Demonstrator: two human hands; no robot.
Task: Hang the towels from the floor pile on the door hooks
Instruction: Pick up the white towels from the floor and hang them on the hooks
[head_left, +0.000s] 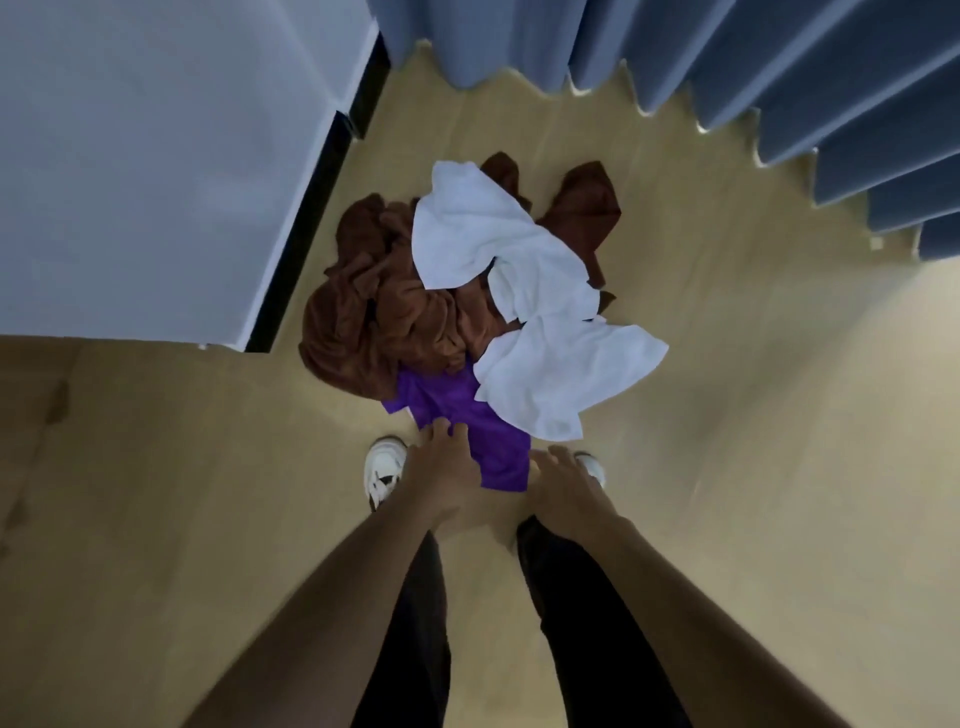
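A person bends over a heap of towels on a pale wood floor (727, 415), both bare arms reaching down toward it. The purple towel (457, 410) lies at the six o'clock edge of the pile, nearest the feet, partly tucked under a white towel (561, 374) at its three o'clock side; a second white towel (467, 228) and a rumpled brown towel (374, 322) spread toward twelve and nine o'clock. The left hand (441, 467) rests its fingertips on the near edge of the purple cloth, fingers extended and only slightly apart, with no pinch visible. The right hand (563, 480) hovers just beside the cloth's lower corner, fingers loosely spread and holding nothing. Blue curtains (779, 78) hang at one o'clock; a white panel (156, 182), possibly the door, stands at ten o'clock, and no hooks are in view. The towels look soft, light and limp: they should bunch rather than slide, and the purple one is probably best gathered along its free near edge, then drawn clear of the white towel overlapping it.
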